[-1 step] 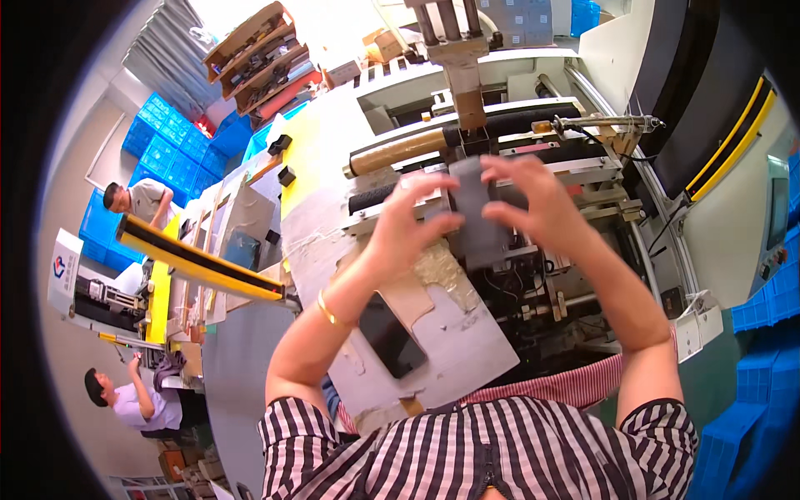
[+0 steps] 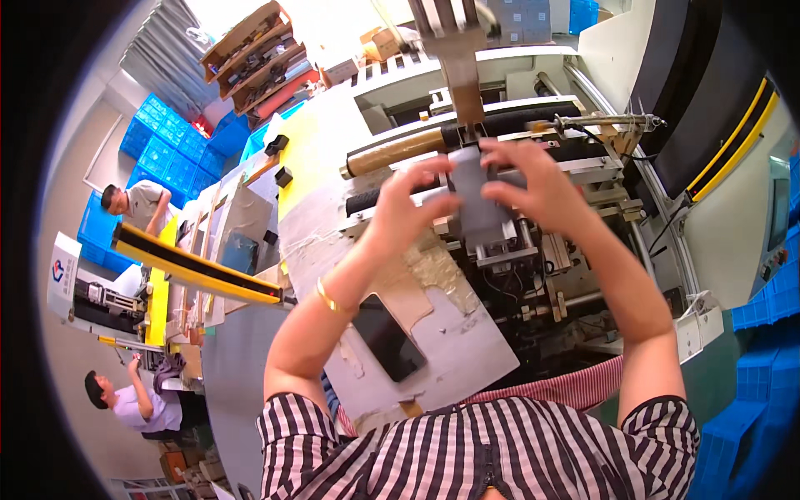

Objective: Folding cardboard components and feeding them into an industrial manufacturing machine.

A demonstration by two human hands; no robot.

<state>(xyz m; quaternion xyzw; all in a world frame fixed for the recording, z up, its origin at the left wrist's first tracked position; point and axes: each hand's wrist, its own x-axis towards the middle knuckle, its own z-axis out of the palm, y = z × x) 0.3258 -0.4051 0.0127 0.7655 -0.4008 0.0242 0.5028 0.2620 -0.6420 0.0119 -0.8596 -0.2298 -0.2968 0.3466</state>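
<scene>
A dark grey rectangular box-like piece (image 2: 481, 204) is between my two hands, under the vertical press arm (image 2: 461, 79) of a machine. My left hand (image 2: 408, 200) has curved fingers and a thumb at the piece's left edge. At its right edge, my right hand (image 2: 542, 187) grips with thumb and fingers, the thumb lying over its face. The piece is slightly blurred. Just below it shows a metal fixture (image 2: 507, 257). A gold bracelet (image 2: 327, 296) circles my left wrist.
A black phone (image 2: 388, 337) lies on the grey board (image 2: 467, 350) nearer me. A roller wrapped in brown (image 2: 396, 152) crosses the machine beyond my left hand. A yellow-black bar (image 2: 196, 265) juts in from the left. Two people sit at far left; blue crates (image 2: 162, 158) are stacked behind.
The grey piece has shifted slightly away from me, with both hands around it. More of the metal fixture below it shows. The press arm appears slightly lower.
</scene>
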